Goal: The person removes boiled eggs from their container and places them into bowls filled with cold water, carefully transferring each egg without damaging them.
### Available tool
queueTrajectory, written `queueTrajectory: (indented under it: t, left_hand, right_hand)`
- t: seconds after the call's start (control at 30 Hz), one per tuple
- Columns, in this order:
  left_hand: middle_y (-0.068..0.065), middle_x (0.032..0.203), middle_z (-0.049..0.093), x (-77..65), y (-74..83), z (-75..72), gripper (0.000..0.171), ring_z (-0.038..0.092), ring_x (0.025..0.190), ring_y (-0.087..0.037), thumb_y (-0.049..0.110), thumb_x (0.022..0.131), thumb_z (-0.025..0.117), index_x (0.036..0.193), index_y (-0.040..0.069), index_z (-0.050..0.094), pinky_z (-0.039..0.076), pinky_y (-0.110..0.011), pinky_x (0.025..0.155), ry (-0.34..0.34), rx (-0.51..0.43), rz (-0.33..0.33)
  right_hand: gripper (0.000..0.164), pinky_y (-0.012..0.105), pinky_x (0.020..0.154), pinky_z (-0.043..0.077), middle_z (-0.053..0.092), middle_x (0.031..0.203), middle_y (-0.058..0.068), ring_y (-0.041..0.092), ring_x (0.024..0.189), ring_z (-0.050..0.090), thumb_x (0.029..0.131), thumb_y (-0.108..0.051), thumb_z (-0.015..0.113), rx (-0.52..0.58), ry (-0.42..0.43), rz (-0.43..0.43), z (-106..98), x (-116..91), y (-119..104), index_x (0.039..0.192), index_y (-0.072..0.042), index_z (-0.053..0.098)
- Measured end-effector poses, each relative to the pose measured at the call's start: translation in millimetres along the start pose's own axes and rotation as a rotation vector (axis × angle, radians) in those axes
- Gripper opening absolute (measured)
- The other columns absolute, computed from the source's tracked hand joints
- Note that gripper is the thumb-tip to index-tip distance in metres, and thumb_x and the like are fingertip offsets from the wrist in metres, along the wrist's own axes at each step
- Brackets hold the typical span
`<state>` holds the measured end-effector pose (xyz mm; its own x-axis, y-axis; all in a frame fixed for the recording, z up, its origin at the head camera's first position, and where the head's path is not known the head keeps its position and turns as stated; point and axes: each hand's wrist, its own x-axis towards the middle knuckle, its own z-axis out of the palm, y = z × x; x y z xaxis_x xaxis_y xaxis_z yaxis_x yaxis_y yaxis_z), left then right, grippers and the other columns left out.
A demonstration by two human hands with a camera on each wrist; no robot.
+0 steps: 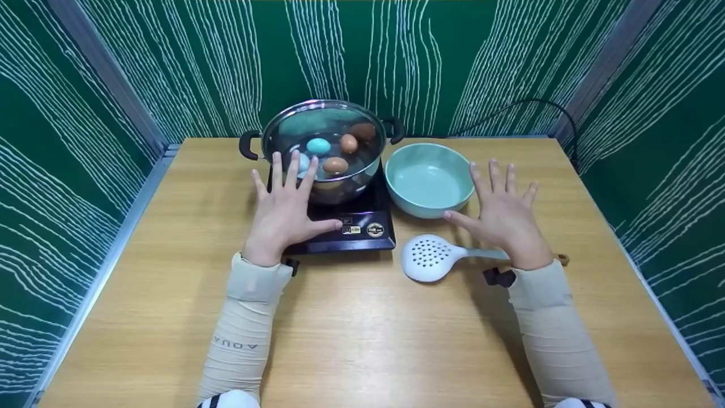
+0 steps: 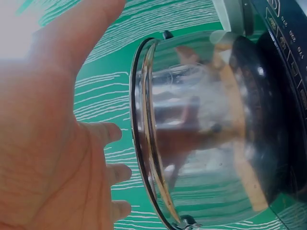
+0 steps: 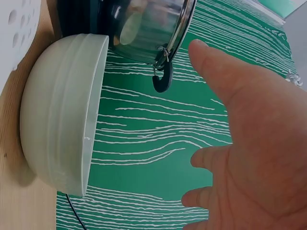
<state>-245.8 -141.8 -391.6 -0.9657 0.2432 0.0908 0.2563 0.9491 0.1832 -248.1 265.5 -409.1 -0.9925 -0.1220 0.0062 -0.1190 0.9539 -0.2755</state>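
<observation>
The left hand (image 2: 43,139) fills nine o'clock, its thumb extended toward eleven, three fingertips pointing to three. Apart from them, a shiny metal pot (image 2: 192,134) has its rim toward nine o'clock, its base against the black cooktop (image 2: 292,31); white-lined green wall (image 2: 98,96) shows behind.

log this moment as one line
left hand: spread, empty | right hand: spread, empty | pot: on cooker, eggs inside | bowl: beside cooker | skimmer: on table
</observation>
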Motion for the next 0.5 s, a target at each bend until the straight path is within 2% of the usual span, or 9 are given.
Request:
queueTrajectory:
  t: [0.3, 0.5]
  left_hand:
    - [-0.013, 0.184, 0.0, 1.8, -1.0, -0.6, 0.127, -0.013, 0.167, -0.047, 0.086, 0.082, 0.07, 0.176, 0.029, 0.006, -0.009, -0.08, 0.124, -0.009, -0.002, 0.034]
    - [-0.011, 0.184, 0.002, 4.7, -4.4, -5.1, 0.125, -0.011, 0.168, -0.044, 0.089, 0.084, 0.066, 0.176, 0.029, 0.008, -0.008, -0.078, 0.126, -0.012, -0.011, 0.074]
  right_hand:
    - [0.117, 0.086, 0.115, -0.018, -0.006, 0.18, 0.026, 0.058, 0.163, -0.015, 0.094, -0.079, 0.063, 0.01, 0.013, -0.002, -3.0, -1.3, 8.0, 0.176, -0.019, 0.005]
    - [0.117, 0.087, 0.115, -0.016, -0.004, 0.18, 0.027, 0.059, 0.163, -0.011, 0.094, -0.079, 0.062, -0.003, 0.032, -0.008, -9.1, -0.7, 14.1, 0.176, -0.02, 0.005]
